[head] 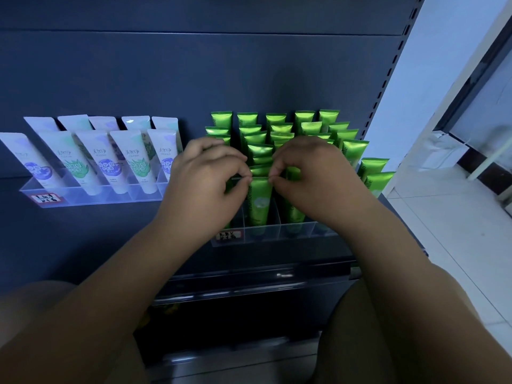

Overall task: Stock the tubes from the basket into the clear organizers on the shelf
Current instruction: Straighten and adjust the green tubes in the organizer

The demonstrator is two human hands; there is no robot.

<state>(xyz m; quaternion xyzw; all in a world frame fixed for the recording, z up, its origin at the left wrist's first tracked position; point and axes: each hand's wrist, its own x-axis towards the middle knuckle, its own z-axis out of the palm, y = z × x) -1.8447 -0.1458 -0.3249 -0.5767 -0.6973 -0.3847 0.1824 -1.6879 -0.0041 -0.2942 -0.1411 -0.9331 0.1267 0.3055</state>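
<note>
left hand (210, 173), right hand (304, 173) pinch green tube (259, 202) top | neighbouring tubes (293, 214) half-hidden behind hands | clear organizer (300, 234) tag (230, 235) illegible

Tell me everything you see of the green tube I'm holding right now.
The green tube is glossy, metallic-looking plastic with a pale round emblem and dark lettering along one side. It stands upright, flat crimped end up, in a front slot of the clear organizer. The left hand and right hand pinch its top corners.
</note>
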